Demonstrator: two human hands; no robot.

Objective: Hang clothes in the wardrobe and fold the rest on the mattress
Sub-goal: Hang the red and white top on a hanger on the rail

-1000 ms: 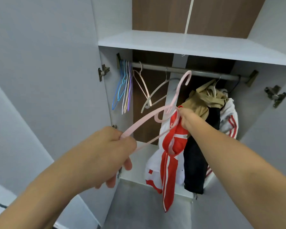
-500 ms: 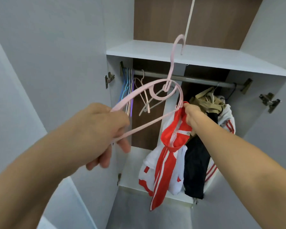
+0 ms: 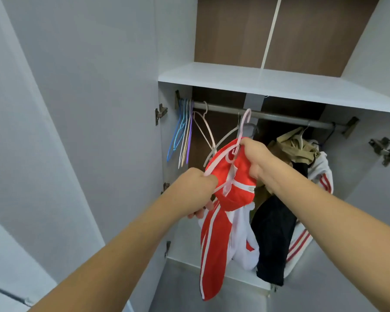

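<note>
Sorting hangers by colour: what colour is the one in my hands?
Pale pink hanger, seen in the head view.

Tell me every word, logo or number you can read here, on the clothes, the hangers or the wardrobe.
None: no readable text anywhere.
The red and white jacket shows only plain stripes.
The pink hanger, the wardrobe shelf and the rail carry no markings.
The other hanging clothes show no labels.
</note>
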